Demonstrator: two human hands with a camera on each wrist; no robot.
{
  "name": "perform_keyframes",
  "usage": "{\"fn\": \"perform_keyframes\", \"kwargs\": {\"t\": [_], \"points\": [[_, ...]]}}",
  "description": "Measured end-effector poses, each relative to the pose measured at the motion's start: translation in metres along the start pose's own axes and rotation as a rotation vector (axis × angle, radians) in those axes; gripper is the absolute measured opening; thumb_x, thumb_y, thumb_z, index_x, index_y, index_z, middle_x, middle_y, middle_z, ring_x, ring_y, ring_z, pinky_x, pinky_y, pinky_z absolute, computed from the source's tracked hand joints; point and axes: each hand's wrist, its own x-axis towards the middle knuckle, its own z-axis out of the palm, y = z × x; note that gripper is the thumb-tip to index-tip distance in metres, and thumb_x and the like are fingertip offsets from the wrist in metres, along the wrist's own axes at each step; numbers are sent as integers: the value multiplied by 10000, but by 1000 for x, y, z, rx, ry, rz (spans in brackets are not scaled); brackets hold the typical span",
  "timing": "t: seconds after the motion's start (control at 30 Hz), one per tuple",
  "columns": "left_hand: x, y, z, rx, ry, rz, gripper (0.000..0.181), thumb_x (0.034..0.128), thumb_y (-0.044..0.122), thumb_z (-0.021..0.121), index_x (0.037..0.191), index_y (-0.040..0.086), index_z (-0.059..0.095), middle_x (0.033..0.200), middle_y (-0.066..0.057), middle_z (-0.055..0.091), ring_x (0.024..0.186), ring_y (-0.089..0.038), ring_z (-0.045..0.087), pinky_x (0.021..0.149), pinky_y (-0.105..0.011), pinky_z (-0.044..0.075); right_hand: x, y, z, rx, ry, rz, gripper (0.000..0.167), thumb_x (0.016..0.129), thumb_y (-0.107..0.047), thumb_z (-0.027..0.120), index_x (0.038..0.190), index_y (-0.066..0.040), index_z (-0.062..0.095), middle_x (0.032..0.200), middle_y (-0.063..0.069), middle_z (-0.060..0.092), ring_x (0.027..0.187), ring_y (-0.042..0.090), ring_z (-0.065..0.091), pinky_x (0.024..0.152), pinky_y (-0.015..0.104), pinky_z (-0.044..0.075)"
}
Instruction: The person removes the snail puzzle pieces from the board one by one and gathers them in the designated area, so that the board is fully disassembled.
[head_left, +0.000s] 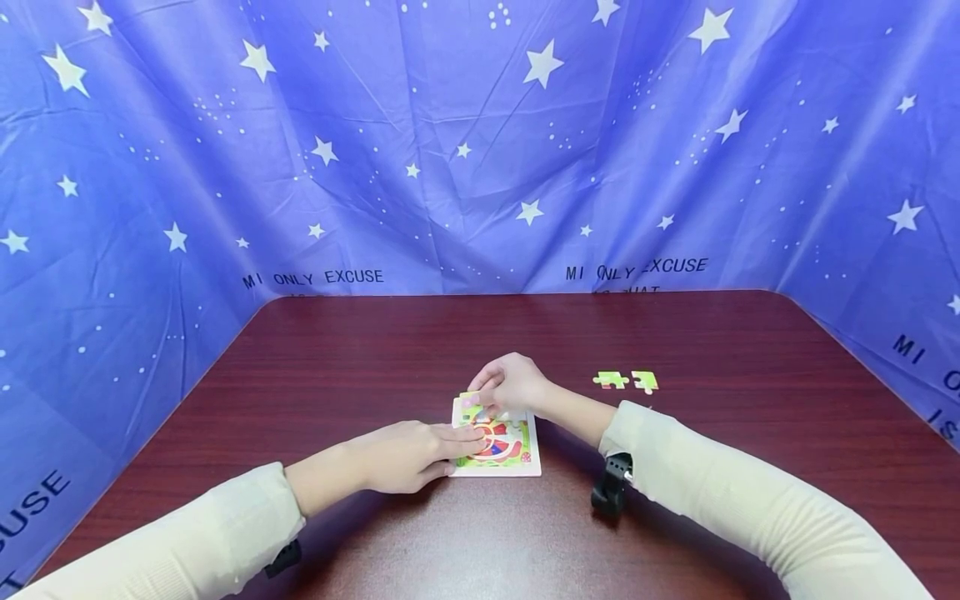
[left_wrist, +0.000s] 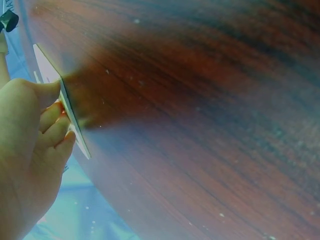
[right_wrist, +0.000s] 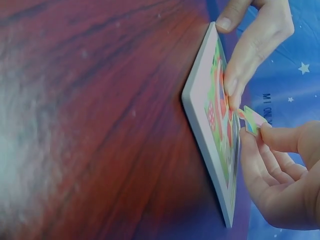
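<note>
Nearest the head camera, the right sleeve (head_left: 720,483) and the left sleeve (head_left: 172,533), both of cream fabric, are seen turned back in soft folds at the wrists. A black strap-mounted device (head_left: 611,487) is worn under the right cuff.

On the dark red, wood-grained tabletop (head_left: 337,358), a flat jigsaw tray (head_left: 510,472) is laid between the hands. It is steadied by the left hand (head_left: 408,454), whose nearly straight fingers are rested on the printed picture while the thumb is set at the edge. A small green, pink and blue jigsaw piece (right_wrist: 254,120) is pinched between the right hand's (head_left: 513,385) thumb and fingertips, tilted at the tray's upper part; whether the picture is touched by it cannot be told.

The piece can be expected to be very light, thin and stiff, with its narrow tabs the weakest parts; it is best taken by opposite edges. The tray, smooth and pale-rimmed, is likely to slide easily and is best held at its border. A red-and-white wheel design is printed on it. Two knobbed green pieces (head_left: 612,380) are laid side by side to the right, before a star-printed blue curtain (head_left: 450,108).
</note>
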Motion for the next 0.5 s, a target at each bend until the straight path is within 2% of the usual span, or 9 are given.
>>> {"fn": "perform_keyframes", "kwargs": {"t": [0.3, 0.5], "points": [[-1, 0, 0, 5, 1, -3, 504, 951, 166, 585, 1440, 176, 463, 1470, 49, 493, 1301, -165, 536, 985, -349, 529, 3, 15, -14, 53, 0, 41, 195, 746, -187, 827, 875, -61, 753, 723, 33, 740, 585, 88, 677, 634, 255, 602], [0, 0, 1, -11, -3, -2, 514, 953, 161, 582, 1449, 182, 448, 1487, 45, 472, 1341, -158, 497, 1020, -352, 508, 0, 28, -28, 142, -47, 48, 195, 801, -84, 762, 958, 27, 728, 752, 72, 742, 593, 101, 673, 669, 281, 613]]}}
